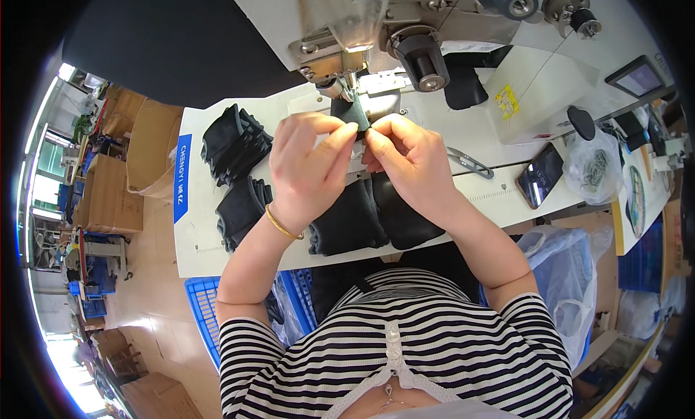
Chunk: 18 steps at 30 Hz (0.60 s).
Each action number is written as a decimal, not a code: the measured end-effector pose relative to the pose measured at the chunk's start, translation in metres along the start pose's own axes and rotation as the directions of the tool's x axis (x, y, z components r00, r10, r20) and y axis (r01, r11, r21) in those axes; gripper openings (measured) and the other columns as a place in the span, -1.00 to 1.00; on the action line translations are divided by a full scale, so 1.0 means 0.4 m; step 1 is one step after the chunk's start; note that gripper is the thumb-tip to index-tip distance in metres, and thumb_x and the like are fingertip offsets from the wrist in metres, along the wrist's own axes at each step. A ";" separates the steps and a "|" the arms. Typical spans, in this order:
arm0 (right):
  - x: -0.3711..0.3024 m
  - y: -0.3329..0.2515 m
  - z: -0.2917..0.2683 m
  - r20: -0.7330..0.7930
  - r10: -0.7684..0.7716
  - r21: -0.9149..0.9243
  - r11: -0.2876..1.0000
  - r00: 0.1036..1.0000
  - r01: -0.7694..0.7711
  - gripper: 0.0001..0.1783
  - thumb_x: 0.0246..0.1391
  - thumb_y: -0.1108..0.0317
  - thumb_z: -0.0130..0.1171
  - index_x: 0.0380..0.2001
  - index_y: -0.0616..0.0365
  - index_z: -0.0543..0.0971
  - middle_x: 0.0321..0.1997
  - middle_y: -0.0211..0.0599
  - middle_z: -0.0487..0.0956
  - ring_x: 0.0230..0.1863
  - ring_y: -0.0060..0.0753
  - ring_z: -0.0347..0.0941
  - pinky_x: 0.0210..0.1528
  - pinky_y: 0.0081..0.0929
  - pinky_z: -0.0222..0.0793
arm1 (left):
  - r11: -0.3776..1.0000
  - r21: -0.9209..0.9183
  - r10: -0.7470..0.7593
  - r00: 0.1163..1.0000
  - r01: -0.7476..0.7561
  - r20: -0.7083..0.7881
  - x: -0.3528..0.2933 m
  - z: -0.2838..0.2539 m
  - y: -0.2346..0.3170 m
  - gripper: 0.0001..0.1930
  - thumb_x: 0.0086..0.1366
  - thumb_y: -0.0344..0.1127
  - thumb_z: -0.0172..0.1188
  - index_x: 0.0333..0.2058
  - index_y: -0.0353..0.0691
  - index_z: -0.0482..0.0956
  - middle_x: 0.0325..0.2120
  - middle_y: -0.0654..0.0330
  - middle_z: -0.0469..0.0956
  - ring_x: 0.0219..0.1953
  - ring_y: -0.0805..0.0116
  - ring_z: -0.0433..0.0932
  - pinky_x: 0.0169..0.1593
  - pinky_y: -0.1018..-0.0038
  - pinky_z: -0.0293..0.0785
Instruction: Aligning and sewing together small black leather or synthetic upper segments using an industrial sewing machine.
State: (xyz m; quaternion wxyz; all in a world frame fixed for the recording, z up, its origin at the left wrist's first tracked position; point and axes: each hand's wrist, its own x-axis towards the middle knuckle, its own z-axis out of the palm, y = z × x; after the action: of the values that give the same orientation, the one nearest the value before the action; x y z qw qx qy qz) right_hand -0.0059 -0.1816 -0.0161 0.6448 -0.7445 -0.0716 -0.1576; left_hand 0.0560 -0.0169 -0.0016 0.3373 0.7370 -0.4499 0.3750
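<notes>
1. Pinched between thumbs and forefingers of the left hand (311, 158) and right hand (409, 158): a small dark fabric piece (356, 115), by the sewing machine (331, 66), back from the white table's (199, 231) front edge.
2. Dark fabric stacks (347, 220) lie toward its left and front edges.

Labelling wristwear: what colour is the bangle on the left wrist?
The bangle is gold; best seen in the head view.

Shiny tan floor (148, 281) with brown boxes (114, 198) at left, bright windows (49, 174) beyond them, white table (197, 234) at centre
</notes>
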 end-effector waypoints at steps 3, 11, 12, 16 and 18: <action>-0.001 0.001 0.001 0.022 0.018 0.086 0.996 1.000 -0.020 -0.81 0.24 0.38 0.06 -0.34 0.31 0.54 -0.49 -0.24 0.63 -0.47 -0.51 0.60 -0.37 -0.56 0.51 | 0.979 0.073 0.187 0.982 -0.189 0.041 -0.003 -0.005 -0.004 -0.69 -0.15 -0.63 0.35 -0.32 -0.31 0.67 -0.37 0.16 0.57 -0.33 0.18 0.55 -0.25 0.36 0.48; 0.001 0.000 0.003 0.055 0.063 0.250 0.965 0.996 -0.075 -0.79 0.28 0.38 0.02 -0.33 0.32 0.54 -0.47 -0.34 0.61 -0.43 -0.62 0.56 -0.32 -0.63 0.52 | 0.956 0.112 0.266 0.963 -0.270 0.050 -0.001 -0.006 -0.009 -0.68 -0.18 -0.62 0.34 -0.33 -0.33 0.68 -0.38 0.19 0.56 -0.33 0.20 0.56 -0.26 0.35 0.50; 0.001 0.001 0.004 0.054 0.072 0.260 0.962 0.996 -0.083 -0.78 0.28 0.36 0.02 -0.34 0.32 0.54 -0.48 -0.34 0.61 -0.43 -0.62 0.56 -0.33 -0.63 0.52 | 0.951 0.116 0.282 0.958 -0.285 0.047 -0.001 -0.005 -0.010 -0.69 -0.19 -0.62 0.34 -0.34 -0.34 0.68 -0.38 0.19 0.56 -0.33 0.21 0.56 -0.26 0.36 0.50; 0.008 -0.008 0.006 0.044 0.136 0.292 0.946 0.990 -0.143 -0.76 0.24 0.35 0.03 -0.40 0.31 0.55 -0.54 -0.35 0.59 -0.49 -0.63 0.54 -0.40 -0.64 0.48 | 0.932 0.154 0.327 0.944 -0.329 0.042 -0.005 -0.002 -0.016 -0.72 -0.17 -0.61 0.33 -0.36 -0.35 0.67 -0.39 0.20 0.56 -0.33 0.22 0.56 -0.28 0.37 0.51; 0.017 -0.008 0.006 0.035 0.128 0.232 0.964 0.991 -0.132 -0.77 0.22 0.36 0.04 -0.43 0.31 0.55 -0.57 -0.36 0.58 -0.53 -0.64 0.52 -0.44 -0.64 0.46 | 0.894 0.203 0.396 0.916 -0.401 0.065 -0.005 -0.002 -0.019 -0.73 -0.13 -0.60 0.31 -0.34 -0.35 0.67 -0.37 0.20 0.56 -0.32 0.21 0.55 -0.24 0.34 0.51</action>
State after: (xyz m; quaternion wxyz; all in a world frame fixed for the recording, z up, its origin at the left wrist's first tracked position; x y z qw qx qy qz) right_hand -0.0001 -0.1793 -0.0111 0.7362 -0.6679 -0.0470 -0.0980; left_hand 0.0620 -0.0127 -0.0041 0.1680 0.6651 -0.5524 0.4736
